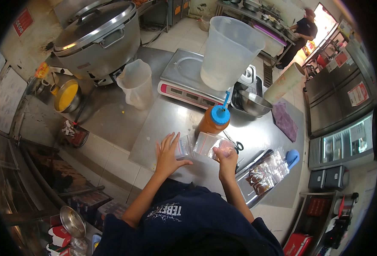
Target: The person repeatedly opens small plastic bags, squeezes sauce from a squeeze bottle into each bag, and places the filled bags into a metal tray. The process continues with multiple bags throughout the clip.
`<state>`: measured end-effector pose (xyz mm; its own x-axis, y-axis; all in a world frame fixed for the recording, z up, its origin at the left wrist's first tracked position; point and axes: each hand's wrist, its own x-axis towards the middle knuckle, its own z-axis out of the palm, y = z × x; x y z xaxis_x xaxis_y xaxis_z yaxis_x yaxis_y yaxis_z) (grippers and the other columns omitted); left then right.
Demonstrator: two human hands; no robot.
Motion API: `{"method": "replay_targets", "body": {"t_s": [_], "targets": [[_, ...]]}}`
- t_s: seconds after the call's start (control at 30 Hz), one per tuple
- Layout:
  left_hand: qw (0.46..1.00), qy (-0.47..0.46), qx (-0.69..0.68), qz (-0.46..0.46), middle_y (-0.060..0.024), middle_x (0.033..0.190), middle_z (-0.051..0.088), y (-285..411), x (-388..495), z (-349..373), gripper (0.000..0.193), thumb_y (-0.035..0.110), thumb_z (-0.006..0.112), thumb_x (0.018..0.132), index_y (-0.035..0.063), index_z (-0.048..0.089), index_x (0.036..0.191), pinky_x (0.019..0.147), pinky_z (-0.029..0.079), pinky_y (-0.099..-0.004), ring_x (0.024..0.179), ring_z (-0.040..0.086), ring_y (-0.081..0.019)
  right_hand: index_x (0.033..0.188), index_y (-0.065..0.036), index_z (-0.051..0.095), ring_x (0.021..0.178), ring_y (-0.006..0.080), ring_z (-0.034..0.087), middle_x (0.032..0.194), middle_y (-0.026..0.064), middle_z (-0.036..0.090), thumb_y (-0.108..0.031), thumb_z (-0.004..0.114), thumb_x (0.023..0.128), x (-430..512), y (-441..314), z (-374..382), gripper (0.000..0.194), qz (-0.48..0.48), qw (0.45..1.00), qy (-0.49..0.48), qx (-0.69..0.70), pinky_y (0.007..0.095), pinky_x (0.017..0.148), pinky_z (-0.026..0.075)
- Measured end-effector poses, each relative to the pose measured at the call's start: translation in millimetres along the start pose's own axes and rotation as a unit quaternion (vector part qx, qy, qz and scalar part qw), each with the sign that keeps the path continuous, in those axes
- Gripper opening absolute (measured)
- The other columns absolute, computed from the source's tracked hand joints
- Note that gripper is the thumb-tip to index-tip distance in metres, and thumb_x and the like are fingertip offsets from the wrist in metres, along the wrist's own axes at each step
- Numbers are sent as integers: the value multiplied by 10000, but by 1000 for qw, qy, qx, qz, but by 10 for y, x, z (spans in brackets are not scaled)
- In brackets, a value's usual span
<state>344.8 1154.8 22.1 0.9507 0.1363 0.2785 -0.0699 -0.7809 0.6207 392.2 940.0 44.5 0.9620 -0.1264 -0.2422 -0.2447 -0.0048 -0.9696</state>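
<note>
My right hand (227, 160) pinches a small clear zip bag (204, 143) between thumb and fingers. My left hand (168, 156) has its fingers spread, beside more clear zip bags (183, 148) on the steel table (163, 128); I cannot tell whether it touches them. Just beyond the bags stands a squeeze bottle (212, 123) of orange-brown liquid, with a blue pump-style lid. Black-handled scissors (239, 146) lie partly hidden behind my right hand. To the right, a metal tray (251, 201) holds several bags filled with brown contents (260, 179).
A digital scale (182, 73) carries a large translucent bucket (228, 51). Nearby are a plastic pitcher (137, 86), a big rice cooker (95, 44), a bowl of yellow liquid (67, 97), a steel bowl (255, 104) and a purple cloth (284, 121). Another person (303, 32) stands at the far counter.
</note>
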Motion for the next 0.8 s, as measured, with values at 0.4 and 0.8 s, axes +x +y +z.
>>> {"method": "replay_targets", "body": {"t_s": [0.4,0.8], "targets": [[725,-36,-666,-174,-92,1370,580,603,277,22,610,57,679,956,96,416,1505,1056,442,-316,1223,565,-168,997,38,648,833,141,642,957,106,707,-102,800,860,-225,-488,273,248,-203,979,-13,-27,296,804,521],[730,-10,-668,-143,-71,1322,525,662,255,-56,544,-1,669,945,86,414,1417,1041,456,-307,1215,539,-155,1029,21,691,756,118,666,875,90,729,-47,684,952,-74,-639,79,103,-248,962,-10,-113,267,694,522]]}}
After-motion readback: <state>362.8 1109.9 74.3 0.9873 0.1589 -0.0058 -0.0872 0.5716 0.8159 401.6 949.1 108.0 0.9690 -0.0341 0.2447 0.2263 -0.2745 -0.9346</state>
